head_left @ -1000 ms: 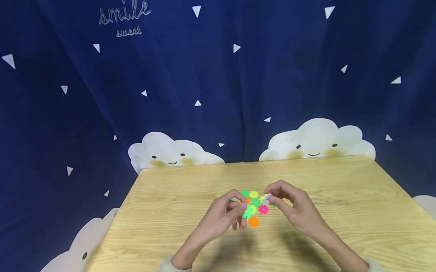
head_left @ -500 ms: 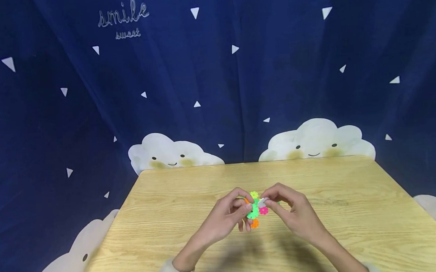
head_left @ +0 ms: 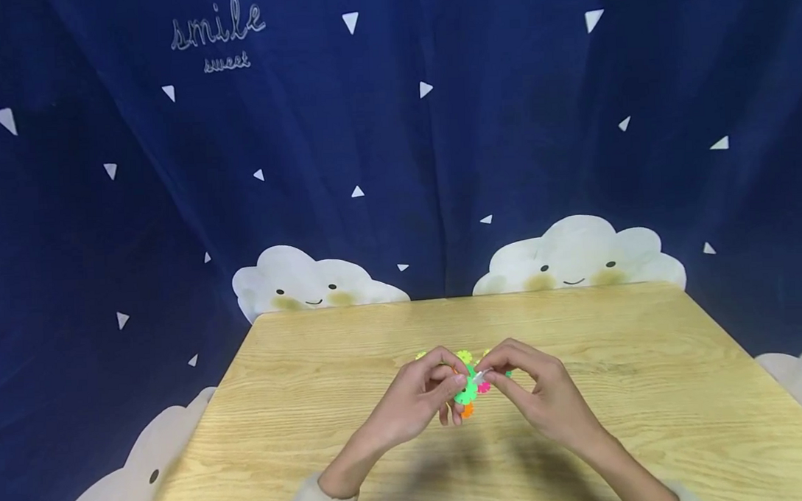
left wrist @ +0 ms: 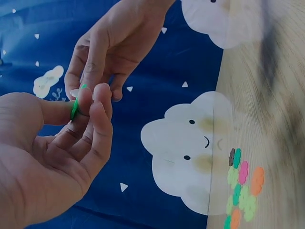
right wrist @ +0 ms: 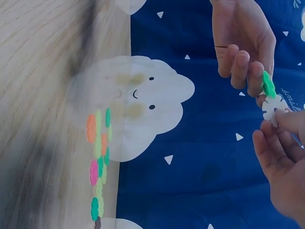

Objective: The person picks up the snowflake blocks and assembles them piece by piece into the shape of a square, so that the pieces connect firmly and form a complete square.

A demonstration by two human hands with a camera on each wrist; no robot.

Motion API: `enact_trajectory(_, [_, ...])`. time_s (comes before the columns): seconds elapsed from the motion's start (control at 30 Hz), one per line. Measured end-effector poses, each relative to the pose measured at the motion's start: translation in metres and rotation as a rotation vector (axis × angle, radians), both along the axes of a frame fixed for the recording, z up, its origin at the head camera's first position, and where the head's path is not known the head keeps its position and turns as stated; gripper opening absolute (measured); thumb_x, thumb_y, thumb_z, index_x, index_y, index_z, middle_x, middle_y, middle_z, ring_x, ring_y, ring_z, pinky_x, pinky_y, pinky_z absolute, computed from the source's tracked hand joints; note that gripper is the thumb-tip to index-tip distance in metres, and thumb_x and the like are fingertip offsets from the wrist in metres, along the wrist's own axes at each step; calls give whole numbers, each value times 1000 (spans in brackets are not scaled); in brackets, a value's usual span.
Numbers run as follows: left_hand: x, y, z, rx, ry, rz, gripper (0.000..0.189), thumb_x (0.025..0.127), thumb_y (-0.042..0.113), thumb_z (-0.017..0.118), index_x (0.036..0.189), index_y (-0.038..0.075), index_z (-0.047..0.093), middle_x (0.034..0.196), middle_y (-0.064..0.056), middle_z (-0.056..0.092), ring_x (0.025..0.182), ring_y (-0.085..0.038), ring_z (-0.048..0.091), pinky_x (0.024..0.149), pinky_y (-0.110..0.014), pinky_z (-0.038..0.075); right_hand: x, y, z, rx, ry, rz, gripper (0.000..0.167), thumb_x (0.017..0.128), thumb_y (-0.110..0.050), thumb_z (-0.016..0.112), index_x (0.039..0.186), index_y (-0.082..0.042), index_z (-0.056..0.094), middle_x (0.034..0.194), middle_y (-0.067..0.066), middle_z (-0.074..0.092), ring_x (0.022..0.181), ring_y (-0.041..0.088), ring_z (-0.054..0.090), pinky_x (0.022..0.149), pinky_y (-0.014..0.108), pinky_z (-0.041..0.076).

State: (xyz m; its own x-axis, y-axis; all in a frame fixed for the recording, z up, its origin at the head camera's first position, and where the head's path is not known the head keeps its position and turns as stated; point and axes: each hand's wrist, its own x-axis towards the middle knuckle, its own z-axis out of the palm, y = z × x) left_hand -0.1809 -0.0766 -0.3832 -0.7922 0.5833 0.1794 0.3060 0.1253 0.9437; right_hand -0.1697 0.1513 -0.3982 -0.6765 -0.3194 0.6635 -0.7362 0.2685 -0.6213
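In the head view my left hand (head_left: 409, 399) pinches a bright green notched snowflake disc (head_left: 466, 394) between thumb and index finger. Opposite it, my right hand (head_left: 548, 387) pinches a white snowflake disc (right wrist: 272, 109) by its edge. The two discs meet at their rims, set at an angle to each other, as the right wrist view shows. From the left wrist side the green disc (left wrist: 75, 109) appears nearly edge-on, and fingers hide most of the white one. Both hands are held up above the table.
Several loose discs lie on the wooden table (head_left: 338, 341) beneath the hands, among them an orange disc (head_left: 468, 410), a pink disc (left wrist: 243, 172) and a dark brown disc (left wrist: 231, 157). Behind the table hangs a navy curtain (head_left: 317, 135) with cloud prints.
The hands have come together: the left hand moved right with the green disc, the right hand slightly left with the white disc. The discs, apart a second ago, now meet at their edges.
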Motion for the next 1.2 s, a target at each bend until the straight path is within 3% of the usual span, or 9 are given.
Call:
enact_trajectory(0.13, [0,1,-1,-10,-5,-5,8,108,14,57,110,8,61,80,-4,70,61,-24,69,57,-33,59,1,-1,-1,10,67,8,21,95,-3,73,103,-22,74,94,-5,69,86,10,67,82,19,54])
enact_trajectory(0.3, [1,1,-1,3,-27,-9,7,107,12,57,109,6,61,79,-6,70,59,-15,67,58,-31,59,3,-4,0,2,109,12,30,90,6,75,101,-21,74,92,-10,66,83,8,65,79,18,52])
enact_trajectory(0.6, [7,6,2,10,-52,13,9,106,9,59,109,0,62,78,-12,69,58,-12,66,59,-27,59,11,-12,-7,-74,97,-59,41,80,23,73,92,-16,71,87,-8,60,81,8,60,77,17,51])
enact_trajectory(0.73, [9,10,4,3,-31,45,9,105,9,61,107,0,63,76,-13,69,56,-12,66,58,-27,58,11,-16,-11,-95,105,-86,39,79,22,73,90,-15,67,86,-3,60,80,9,57,75,18,49])
enact_trajectory(0.97, [11,15,8,-10,-23,86,9,104,10,63,107,2,65,77,-10,71,56,-11,65,56,-26,58,10,-19,-11,-59,120,-120,39,77,21,73,86,-15,61,85,-8,55,77,8,54,68,20,46])
enact_trajectory(1.2, [8,12,4,-7,-26,59,9,106,12,61,108,4,64,76,-6,70,58,-15,67,59,-32,60,11,-15,-7,-32,93,-102,40,82,19,73,92,-19,66,88,-7,59,80,8,57,73,19,47])
